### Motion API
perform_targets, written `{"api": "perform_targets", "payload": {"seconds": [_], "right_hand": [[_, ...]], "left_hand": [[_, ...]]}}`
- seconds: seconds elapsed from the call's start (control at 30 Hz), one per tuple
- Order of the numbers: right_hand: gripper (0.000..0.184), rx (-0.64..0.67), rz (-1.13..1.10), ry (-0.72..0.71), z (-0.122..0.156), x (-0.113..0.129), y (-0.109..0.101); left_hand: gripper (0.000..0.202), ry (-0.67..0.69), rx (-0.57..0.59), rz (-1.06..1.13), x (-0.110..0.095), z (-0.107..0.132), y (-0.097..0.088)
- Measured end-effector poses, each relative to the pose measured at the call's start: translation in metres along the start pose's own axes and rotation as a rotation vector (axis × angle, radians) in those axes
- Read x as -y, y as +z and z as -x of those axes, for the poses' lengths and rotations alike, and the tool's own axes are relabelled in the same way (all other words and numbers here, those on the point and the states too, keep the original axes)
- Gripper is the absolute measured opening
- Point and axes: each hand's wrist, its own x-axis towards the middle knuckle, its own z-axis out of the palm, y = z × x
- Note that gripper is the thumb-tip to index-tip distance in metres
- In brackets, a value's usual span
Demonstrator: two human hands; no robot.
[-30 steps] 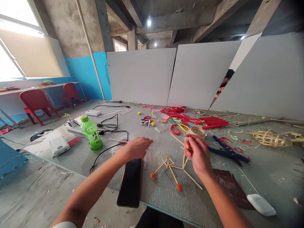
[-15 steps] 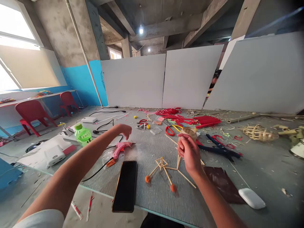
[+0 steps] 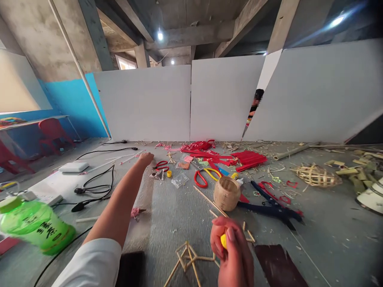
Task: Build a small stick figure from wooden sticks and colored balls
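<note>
My left hand (image 3: pixel 145 158) is stretched far across the grey table (image 3: pixel 329 223), its fingers curled down beside small red scissors (image 3: pixel 160 164) and a clear plastic packet (image 3: pixel 156 174). What it holds, if anything, is hidden. My right hand (image 3: pixel 231 251) is near the front edge, pinched on a small yellow ball (image 3: pixel 223 241). A frame of thin bamboo sticks (image 3: pixel 189 260) lies just left of it. A small round woven cup (image 3: pixel 226 193) stands behind it.
A green drink bottle (image 3: pixel 36 225) is at the left. Black cables (image 3: pixel 95 187), a pink glue gun (image 3: pixel 136 211), red-and-yellow scissors (image 3: pixel 206 175), red paper strips (image 3: pixel 239 157), dark pliers (image 3: pixel 275 207) and a woven bamboo cage (image 3: pixel 315 175) lie about. A person (image 3: pixel 254 105) is behind the white panels.
The view has moved forward and right. My left arm has reached much farther, from the glue gun to the small red scissors. My right hand has dropped toward the front edge.
</note>
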Motion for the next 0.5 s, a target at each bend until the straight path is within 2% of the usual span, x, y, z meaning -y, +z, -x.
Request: {"api": "perform_targets", "payload": {"seconds": [0.13,0.27,0.4,0.5], "right_hand": [[0.032,0.003,0.001,0.034,0.001,0.000,0.001],[0.033,0.048,0.025,-0.033,-0.005,-0.001,0.002],[0.034,0.090,0.015,-0.032,-0.009,-0.006,0.005],[0.034,0.095,0.030,-0.047,-0.011,-0.007,0.006]], "left_hand": [[0.039,-0.027,-0.007,0.040,0.009,-0.007,-0.001],[0.039,-0.056,-0.030,0.052,0.027,0.010,-0.002],[0.040,0.010,-0.048,0.076,0.036,0.030,-0.002],[0.040,0.079,-0.068,0.107,0.030,0.030,-0.002]]}}
